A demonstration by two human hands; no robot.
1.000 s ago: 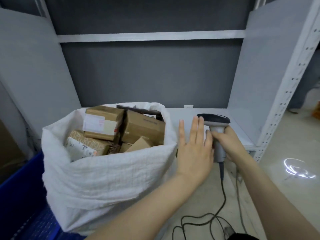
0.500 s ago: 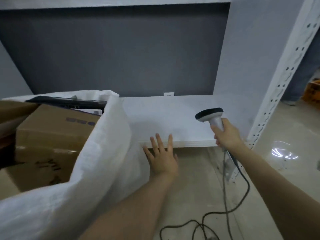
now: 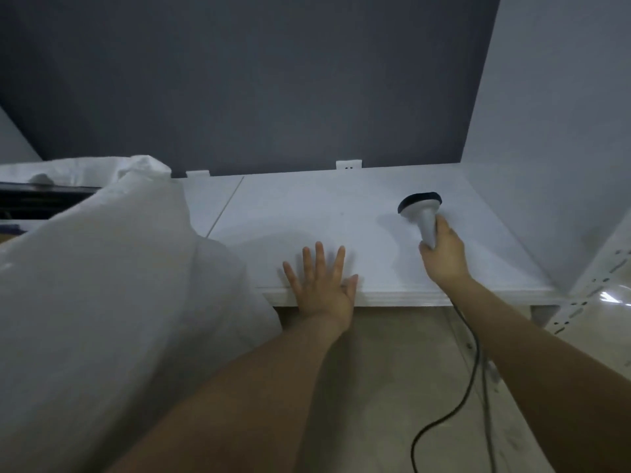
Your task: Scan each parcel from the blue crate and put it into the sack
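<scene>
Now scanner [image 3: 422, 213] inside right fingers [image 3: 444, 230].

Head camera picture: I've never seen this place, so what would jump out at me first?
Probably the two hands over the white shelf: the left hand lies open and flat at its front edge, the right hand grips a scanner with a dark head, its cable trailing down to the floor. On the left, a big white sack fills the view.
</scene>
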